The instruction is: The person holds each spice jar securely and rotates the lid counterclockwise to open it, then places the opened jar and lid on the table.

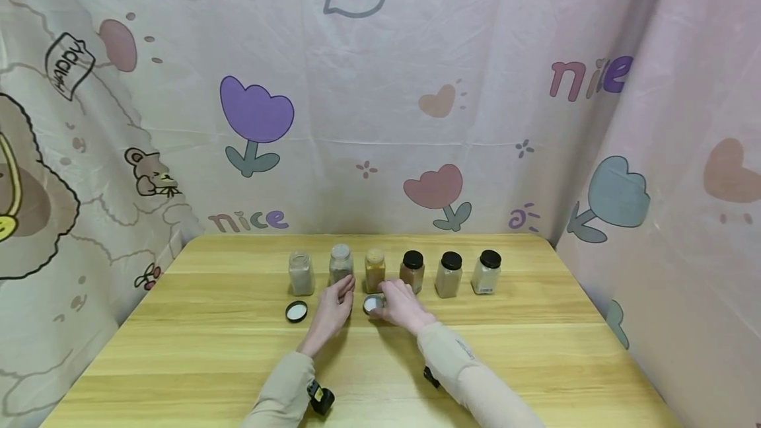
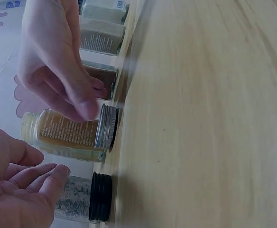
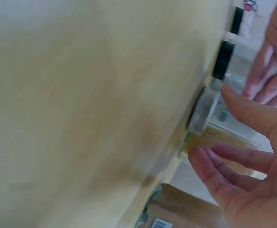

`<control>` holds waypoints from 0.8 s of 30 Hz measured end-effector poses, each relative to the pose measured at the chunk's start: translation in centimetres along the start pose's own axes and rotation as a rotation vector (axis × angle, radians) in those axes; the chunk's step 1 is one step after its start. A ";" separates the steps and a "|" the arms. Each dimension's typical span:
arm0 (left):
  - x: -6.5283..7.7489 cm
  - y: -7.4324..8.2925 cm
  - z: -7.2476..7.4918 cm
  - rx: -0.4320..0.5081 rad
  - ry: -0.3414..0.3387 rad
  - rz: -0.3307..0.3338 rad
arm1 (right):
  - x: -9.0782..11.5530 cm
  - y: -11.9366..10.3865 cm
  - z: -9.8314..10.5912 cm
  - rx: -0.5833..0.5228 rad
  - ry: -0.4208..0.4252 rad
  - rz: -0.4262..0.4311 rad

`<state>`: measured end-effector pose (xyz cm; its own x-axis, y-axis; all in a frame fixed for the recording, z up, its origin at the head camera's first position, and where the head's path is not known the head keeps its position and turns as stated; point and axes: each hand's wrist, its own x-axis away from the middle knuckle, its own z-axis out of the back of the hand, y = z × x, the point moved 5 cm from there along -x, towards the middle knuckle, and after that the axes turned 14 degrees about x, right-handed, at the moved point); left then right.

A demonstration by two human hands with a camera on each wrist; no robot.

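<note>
My right hand [image 1: 404, 307] is at a silver ridged lid [image 2: 106, 127], its thumb and fingers spread around it without gripping. The lid lies with its pale inside up, in front of an uncapped glass jar of yellow powder [image 1: 375, 273]. Beside an uncapped jar of grey speckled seasoning [image 1: 341, 263] is my left hand [image 1: 333, 309], with loosely bent fingers and nothing held. A black lid [image 2: 100, 197] sits in front of that jar, hidden by the left hand in the head view.
At the row's left end stands another uncapped jar [image 1: 301, 276], its black-rimmed lid [image 1: 296, 312] in front. Three black-capped jars continue to the right: one brown [image 1: 411, 275], one beige [image 1: 448, 277] and one pale [image 1: 485, 275]. A printed curtain [image 1: 357, 84] hangs behind the wooden table [image 1: 208, 349].
</note>
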<state>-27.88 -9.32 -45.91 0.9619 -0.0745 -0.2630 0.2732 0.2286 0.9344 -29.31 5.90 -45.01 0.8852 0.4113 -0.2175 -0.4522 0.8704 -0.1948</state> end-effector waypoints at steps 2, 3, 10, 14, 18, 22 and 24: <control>0.1 0.0 0.0 0.002 0.004 -0.006 | 0.3 0.1 0.5 -0.042 0.037 -0.004; 0.1 0.0 0.0 0.003 0.006 -0.010 | 0.4 0.1 0.8 -0.082 0.072 -0.002; 0.1 0.0 -0.1 0.029 0.011 -0.016 | 0.8 1.2 3.1 -0.388 0.492 0.038; 0.2 -0.1 -0.1 0.063 0.016 0.010 | 1.2 2.4 3.9 -0.575 0.669 -0.013; 0.3 0.0 0.0 0.100 0.025 0.023 | 1.3 3.4 4.3 -0.667 0.723 -0.116; 0.3 -0.2 0.1 0.114 0.037 0.029 | 1.3 4.4 3.8 -0.676 0.669 -0.211; 0.4 -0.2 0.0 0.112 0.039 0.027 | 1.3 4.8 3.5 -0.660 0.618 -0.257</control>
<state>-27.59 -9.45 -46.22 0.9691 -0.0320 -0.2446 0.2467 0.1195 0.9617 -29.93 11.58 -42.92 0.8373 -0.1536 -0.5248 -0.3889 0.5074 -0.7690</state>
